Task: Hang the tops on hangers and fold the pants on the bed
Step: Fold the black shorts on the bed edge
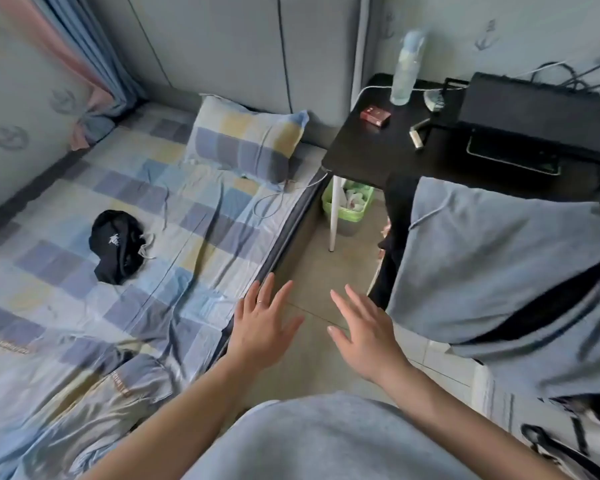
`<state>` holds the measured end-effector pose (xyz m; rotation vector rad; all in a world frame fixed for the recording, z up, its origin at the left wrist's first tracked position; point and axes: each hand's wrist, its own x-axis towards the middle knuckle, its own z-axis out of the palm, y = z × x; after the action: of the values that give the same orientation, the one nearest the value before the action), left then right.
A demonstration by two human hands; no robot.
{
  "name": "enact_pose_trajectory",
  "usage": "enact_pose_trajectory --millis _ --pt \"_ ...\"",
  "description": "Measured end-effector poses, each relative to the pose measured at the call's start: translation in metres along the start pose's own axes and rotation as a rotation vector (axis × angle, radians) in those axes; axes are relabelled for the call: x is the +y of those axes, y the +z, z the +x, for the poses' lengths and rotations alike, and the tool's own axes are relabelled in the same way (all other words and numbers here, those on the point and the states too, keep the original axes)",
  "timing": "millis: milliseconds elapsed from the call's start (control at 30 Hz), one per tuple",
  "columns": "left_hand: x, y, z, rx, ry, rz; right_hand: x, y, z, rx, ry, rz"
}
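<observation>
A crumpled black garment with a white logo and drawstrings (118, 245) lies on the checked bed sheet (187, 216). A grey-blue garment (94, 403) lies spread at the bed's near left corner. At the right a grey-blue top (492, 271) hangs draped over something dark. My left hand (262, 323), wearing a ring, hovers with straight fingers over the bed's edge. My right hand (364, 330) hovers with spread fingers above the floor, left of the draped top. Neither hand holds anything.
A checked pillow (246, 140) lies at the bed's head. A black side table (395, 147) carries a bottle (406, 67), a red box (375, 115) and a black device (534, 112). Under it stands a green bin (349, 206). A white cable (274, 199) trails on the bed.
</observation>
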<state>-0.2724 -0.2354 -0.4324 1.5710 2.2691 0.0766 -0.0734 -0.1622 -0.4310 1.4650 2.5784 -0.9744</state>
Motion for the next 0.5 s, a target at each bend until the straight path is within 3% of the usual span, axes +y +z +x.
enact_pose_trajectory --millis 300,500 --pt "-0.211 -0.033 -0.050 0.122 -0.287 -0.095 -0.188 0.083 0.077 -0.137 -0.210 -0.066" --pt "-0.293 -0.033 -0.082 0.184 -0.549 -0.264 -0.268 0.124 0.116 -0.286 -0.371 -0.187"
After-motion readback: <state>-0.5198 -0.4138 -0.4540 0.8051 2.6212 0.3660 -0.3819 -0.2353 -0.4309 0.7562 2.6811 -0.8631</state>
